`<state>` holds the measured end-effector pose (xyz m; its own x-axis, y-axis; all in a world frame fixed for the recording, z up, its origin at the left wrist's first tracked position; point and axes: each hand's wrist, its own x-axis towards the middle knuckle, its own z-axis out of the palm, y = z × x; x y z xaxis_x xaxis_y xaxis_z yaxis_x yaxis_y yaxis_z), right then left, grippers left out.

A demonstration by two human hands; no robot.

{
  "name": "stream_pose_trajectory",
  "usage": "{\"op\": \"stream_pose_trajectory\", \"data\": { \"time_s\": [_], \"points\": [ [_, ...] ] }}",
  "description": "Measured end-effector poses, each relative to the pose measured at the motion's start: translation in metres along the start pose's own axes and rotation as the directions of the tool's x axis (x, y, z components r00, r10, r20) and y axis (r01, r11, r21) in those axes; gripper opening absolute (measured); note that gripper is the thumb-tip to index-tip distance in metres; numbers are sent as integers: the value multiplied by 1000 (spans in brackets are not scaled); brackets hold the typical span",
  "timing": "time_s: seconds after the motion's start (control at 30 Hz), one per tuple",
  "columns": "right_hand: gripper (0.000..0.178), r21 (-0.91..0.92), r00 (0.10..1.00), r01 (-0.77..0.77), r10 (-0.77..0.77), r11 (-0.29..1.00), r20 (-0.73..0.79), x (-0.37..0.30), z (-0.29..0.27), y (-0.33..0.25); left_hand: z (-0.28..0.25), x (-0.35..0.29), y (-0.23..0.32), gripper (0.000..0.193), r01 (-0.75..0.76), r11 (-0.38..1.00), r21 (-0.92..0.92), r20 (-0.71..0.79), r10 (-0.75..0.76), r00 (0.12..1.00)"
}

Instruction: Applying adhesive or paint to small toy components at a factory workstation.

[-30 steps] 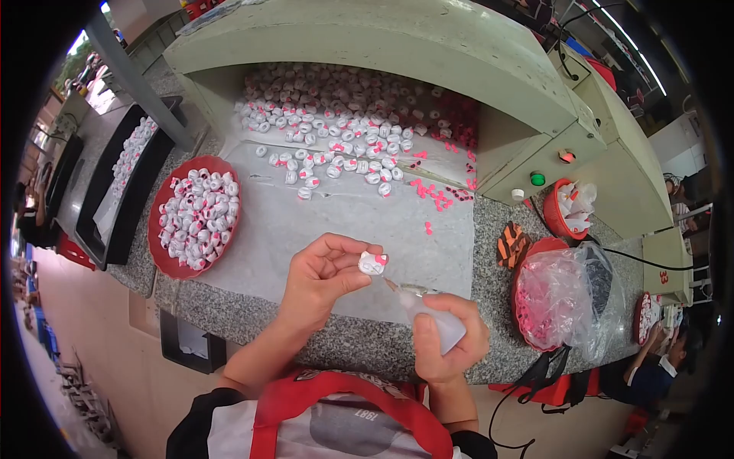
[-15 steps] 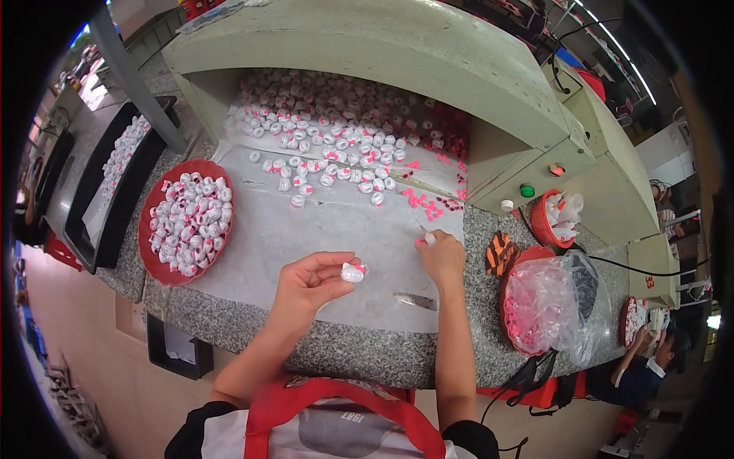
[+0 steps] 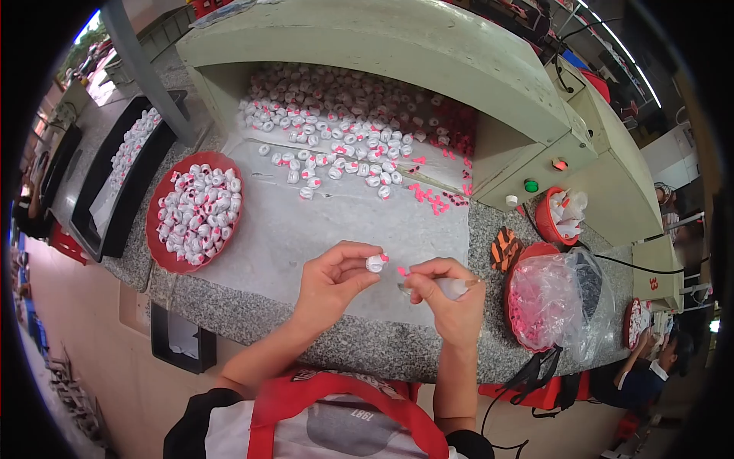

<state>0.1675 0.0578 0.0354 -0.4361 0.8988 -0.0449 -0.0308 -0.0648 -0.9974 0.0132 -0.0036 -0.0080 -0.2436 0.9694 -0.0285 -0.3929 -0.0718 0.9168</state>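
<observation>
Between scalloped red bowl point(image 3: 161, 252) and plastic bag point(image 3: 564, 294), left hand point(image 3: 330, 284) pinches 1 white bead point(image 3: 375, 264); right hand point(image 3: 453, 310), 1 pink bow point(image 3: 404, 271), squeeze bottle point(image 3: 453, 288) palmed.

Even, fairly bright light covers the white paper point(image 3: 306, 237) and granite counter point(image 3: 367, 352), fading to shadow deep under the cream metal hood point(image 3: 367, 46). Daylight glares upper left; a strip light point(image 3: 625, 53) shines upper right. The clear plastic bag point(image 3: 552, 294) glints. The white bead point(image 3: 375, 264) lacks fine detail. Fisheye edges bend toward black corners.
</observation>
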Motion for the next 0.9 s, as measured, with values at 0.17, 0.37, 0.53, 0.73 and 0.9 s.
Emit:
{"op": "stream_pose_trajectory", "data": {
  "time_s": [0.17,0.37,0.53,0.73,0.9],
  "points": [
    [7,-85,994,104,-102,991,27,1,22,10,-2,-2,0,31,-169,985,30,49,168,985],
    [9,-62,991,99,-104,993,-83,3,29,19,-6,-1,4,30,-122,992,-32,64,124,990],
    [13,-93,947,245,-259,965,-190,-2,32,32,-8,0,5,29,-54,994,-90,109,64,992],
    [19,80,993,102,-96,992,-76,-3,19,26,0,1,8,28,28,990,-135,88,-16,996],
    [18,17,997,75,-74,997,-29,1,7,29,13,0,-2,26,-233,969,76,97,225,969]
  ]
}}
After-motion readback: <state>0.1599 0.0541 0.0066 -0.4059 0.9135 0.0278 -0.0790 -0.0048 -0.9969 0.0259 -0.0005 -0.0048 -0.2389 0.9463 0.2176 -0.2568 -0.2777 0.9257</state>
